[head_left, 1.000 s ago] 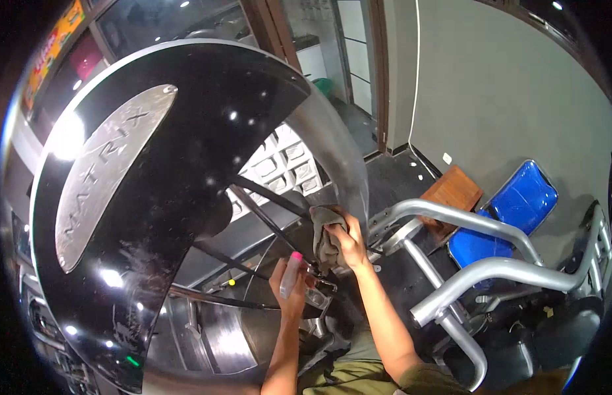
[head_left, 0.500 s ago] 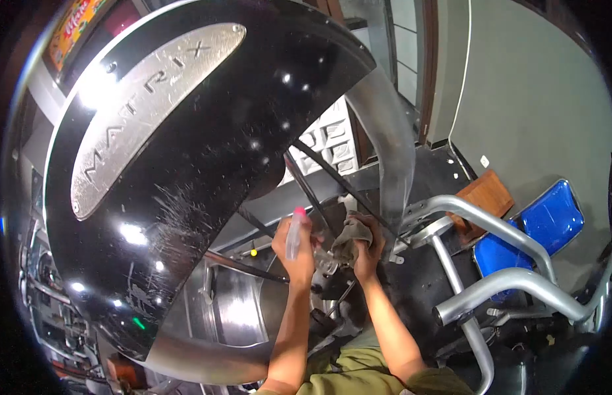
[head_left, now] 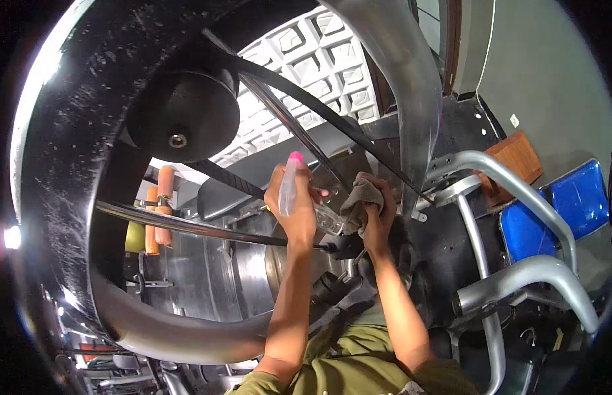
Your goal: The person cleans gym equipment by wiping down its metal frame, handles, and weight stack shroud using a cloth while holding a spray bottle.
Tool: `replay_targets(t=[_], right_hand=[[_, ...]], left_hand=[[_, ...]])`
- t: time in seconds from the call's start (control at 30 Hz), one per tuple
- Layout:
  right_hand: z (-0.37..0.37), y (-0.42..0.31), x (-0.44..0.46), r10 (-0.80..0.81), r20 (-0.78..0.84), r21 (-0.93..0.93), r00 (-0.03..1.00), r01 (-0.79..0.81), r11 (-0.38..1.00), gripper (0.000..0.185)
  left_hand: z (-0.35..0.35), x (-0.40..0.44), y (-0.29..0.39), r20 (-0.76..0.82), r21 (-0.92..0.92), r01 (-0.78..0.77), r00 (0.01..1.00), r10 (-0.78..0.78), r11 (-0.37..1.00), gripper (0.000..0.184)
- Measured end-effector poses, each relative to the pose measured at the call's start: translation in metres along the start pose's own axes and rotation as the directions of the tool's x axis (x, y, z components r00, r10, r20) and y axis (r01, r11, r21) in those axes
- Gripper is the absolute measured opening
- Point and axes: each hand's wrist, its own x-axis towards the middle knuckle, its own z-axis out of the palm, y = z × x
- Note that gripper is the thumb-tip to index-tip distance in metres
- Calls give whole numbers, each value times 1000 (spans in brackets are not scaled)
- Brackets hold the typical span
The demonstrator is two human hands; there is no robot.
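My left hand [head_left: 298, 224] is wrapped round a spray bottle [head_left: 288, 187] with a translucent head and a pink tip. The bottle's clear lower part shows beyond my fingers, close to the cloth. In my right hand [head_left: 385, 220] is a bunched grey-brown cloth [head_left: 360, 203]. Both hands are inside the opening of a gym machine, near its slanting metal guide rods [head_left: 289, 118] and a black belt [head_left: 319, 108]. A round black pulley [head_left: 184, 118] sits in the frame to the upper left of my hands.
The machine's scuffed black housing [head_left: 62, 158] curves along the left. Silver tubular bars [head_left: 517, 187] stand at the right, with a blue chair [head_left: 576, 197] and a wooden box [head_left: 517, 161] behind. A white patterned panel [head_left: 312, 59] is at the back.
My view has shifted, so the MATRIX plate has gone out of sight and the pulley and rods now show. Both hands keep hold of the bottle and the cloth.
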Motion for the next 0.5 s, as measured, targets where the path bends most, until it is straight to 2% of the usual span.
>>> replay_targets(t=[0.23, 0.4, 0.47, 0.5], right_hand=[[12, 3, 6, -12, 4, -38, 1000, 12, 999, 42], [40, -4, 36, -166, 122, -168, 978, 185, 968, 47], [53, -9, 51, -259, 172, -219, 951, 293, 931, 48], [60, -9, 56, -229, 152, -199, 961, 257, 946, 48]], left_hand=[[1, -2, 0, 19, -35, -66, 998, 66, 997, 25], [0, -12, 16, -39, 3, -74, 997, 74, 997, 25], [-6, -12, 15, -4, 27, -78, 997, 78, 997, 25], [-10, -12, 13, 13, 37, -79, 997, 79, 996, 25]])
